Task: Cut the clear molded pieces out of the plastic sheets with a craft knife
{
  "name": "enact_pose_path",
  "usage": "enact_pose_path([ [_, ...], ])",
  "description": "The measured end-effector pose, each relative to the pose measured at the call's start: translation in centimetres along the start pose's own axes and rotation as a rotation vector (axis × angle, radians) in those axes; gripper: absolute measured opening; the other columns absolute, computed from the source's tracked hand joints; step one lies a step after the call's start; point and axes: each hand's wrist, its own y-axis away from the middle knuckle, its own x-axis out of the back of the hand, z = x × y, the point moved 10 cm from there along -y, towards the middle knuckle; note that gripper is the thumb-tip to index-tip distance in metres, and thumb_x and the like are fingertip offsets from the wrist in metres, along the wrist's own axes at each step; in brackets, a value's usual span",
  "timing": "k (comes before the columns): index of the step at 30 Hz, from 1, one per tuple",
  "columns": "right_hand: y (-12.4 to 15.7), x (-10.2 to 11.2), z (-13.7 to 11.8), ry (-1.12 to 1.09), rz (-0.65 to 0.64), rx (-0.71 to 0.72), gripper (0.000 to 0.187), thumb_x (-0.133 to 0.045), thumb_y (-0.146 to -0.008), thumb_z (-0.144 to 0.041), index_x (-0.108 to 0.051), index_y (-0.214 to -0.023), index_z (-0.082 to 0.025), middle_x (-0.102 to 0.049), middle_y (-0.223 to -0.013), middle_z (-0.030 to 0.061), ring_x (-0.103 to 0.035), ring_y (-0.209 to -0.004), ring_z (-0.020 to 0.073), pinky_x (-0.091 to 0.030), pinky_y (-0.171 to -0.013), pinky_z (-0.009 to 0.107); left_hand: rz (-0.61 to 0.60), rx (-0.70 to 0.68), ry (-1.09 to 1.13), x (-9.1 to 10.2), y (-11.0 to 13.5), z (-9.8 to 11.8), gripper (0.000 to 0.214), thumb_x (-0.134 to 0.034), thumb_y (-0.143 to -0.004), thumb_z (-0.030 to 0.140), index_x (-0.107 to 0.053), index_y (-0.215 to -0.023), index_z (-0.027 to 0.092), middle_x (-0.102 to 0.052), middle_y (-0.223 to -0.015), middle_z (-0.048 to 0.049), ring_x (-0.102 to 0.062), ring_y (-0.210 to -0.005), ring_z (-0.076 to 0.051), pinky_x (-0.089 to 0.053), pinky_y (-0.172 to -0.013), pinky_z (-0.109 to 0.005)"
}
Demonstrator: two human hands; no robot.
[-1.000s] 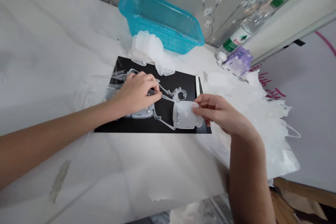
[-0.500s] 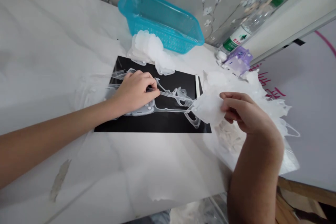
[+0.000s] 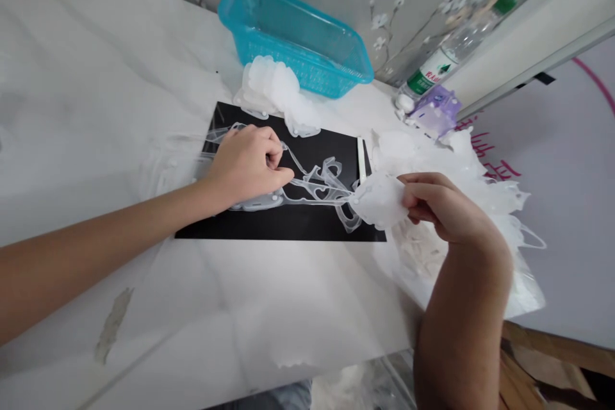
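On a black mat, a translucent plastic sheet lies partly under my left hand. That hand's fingers are curled, with the thumb against thin clear plastic strips that run to the right; the fingertips are partly hidden. My right hand pinches the right edge of a rounded, frosted plastic piece. The strips reach the left side of this piece, above the mat's right end. Beneath them, curled plastic offcuts rest on the mat.
Frosted pieces lie in a stack behind the mat, before a blue basket. A heap of white plastic sits at the right, near a bottle and a purple packet. A white strip crosses the mat's right end.
My right hand and the frosted piece have shifted slightly left, and the piece has turned a little. The strips between the hands look slacker. My left hand stays nearly in place.
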Motion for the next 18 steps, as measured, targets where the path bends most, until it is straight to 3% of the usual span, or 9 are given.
enact_pose_path([
  [2, 0.1, -1.8, 0.3, -0.053, -0.121, -0.084, 0.008, -0.042, -0.053, -0.015, -0.038, -0.047, -0.02, -0.024, -0.041, -0.0056, -0.022, -0.04, 0.0068, -0.021, -0.041, 0.025, 0.012, -0.136, -0.022, 0.0, 0.3, 1.5, 0.006, -0.053, -0.059, 0.016, -0.049, -0.063, 0.018, -0.06, -0.099, -0.0054, -0.053, -0.095, -0.024, -0.035, -0.087, -0.041],
  [4, 0.1, -2.5, -0.3, -0.031, -0.138, -0.057, 0.009, -0.043, -0.053, -0.015, -0.037, -0.048, -0.02, -0.027, -0.044, -0.005, -0.026, -0.043, 0.0075, -0.021, -0.042, 0.024, -0.076, -0.361, -0.017, -0.9, 1.2, 3.9, 0.034, -0.048, -0.061, 0.008, -0.056, -0.092, 0.018, -0.055, -0.119, -0.0086, -0.047, -0.112, -0.025, -0.032, -0.093, -0.04],
  [6, 0.1, -3.0, -1.3, 0.046, -0.154, 0.036, 0.009, -0.046, -0.056, -0.016, -0.039, -0.05, -0.019, -0.032, -0.05, -0.0042, -0.031, -0.047, 0.0083, -0.023, -0.043, 0.023, -0.25, -0.557, 0.018, -2.5, 2.6, 5.7, 0.052, -0.04, -0.065, 0.002, -0.052, -0.111, 0.02, -0.056, -0.122, -0.0071, -0.046, -0.116, -0.021, -0.028, -0.096, -0.037],
  [8, 0.5, -4.2, -2.2, 0.113, -0.252, 0.127, 0.013, -0.052, -0.064, -0.022, -0.043, -0.055, -0.019, -0.034, -0.054, -0.004, -0.032, -0.05, 0.0085, -0.024, -0.043, 0.022, -0.394, -0.643, 0.061, -3.6, 3.6, 6.4, 0.049, -0.036, -0.071, 0.002, -0.055, -0.11, 0.024, -0.062, -0.114, -0.0036, -0.051, -0.111, -0.019, -0.026, -0.097, -0.036],
  [11, 1.3, -6.4, -2.7, 0.209, -0.409, 0.2, 0.034, -0.057, -0.075, -0.039, -0.039, -0.055, -0.019, -0.027, -0.054, -0.005, -0.025, -0.048, 0.0073, -0.02, -0.041, 0.022, -0.428, -0.649, 0.089, -3.7, 3.9, 6.5, 0.028, -0.038, -0.084, 0.017, -0.062, -0.097, 0.025, -0.066, -0.109, -0.0018, -0.053, -0.105, -0.02, -0.026, -0.095, -0.036],
  [14, 1.0, -6.7, -3.6, 0.276, -0.31, 0.285, 0.046, -0.056, -0.078, -0.049, -0.035, -0.051, -0.018, -0.02, -0.053, -0.0049, -0.019, -0.048, 0.0066, -0.016, -0.041, 0.023, -0.392, -0.655, 0.025, -3.8, 3.7, 6.5, 0.028, -0.036, -0.092, 0.033, -0.062, -0.089, 0.023, -0.066, -0.105, -0.0025, -0.054, -0.1, -0.019, -0.028, -0.089, -0.034],
  [18, 0.8, -6.2, -5.1, 0.224, -0.159, 0.417, 0.039, -0.054, -0.082, -0.044, -0.048, -0.055, -0.016, -0.037, -0.056, -0.0023, -0.032, -0.054, 0.0081, -0.028, -0.047, 0.022, -0.331, -0.659, -0.07, -3.7, 3.5, 6.6, 0.034, -0.029, -0.094, 0.03, -0.058, -0.083, 0.018, -0.064, -0.089, -0.0039, -0.053, -0.085, -0.017, -0.032, -0.079, -0.032],
])
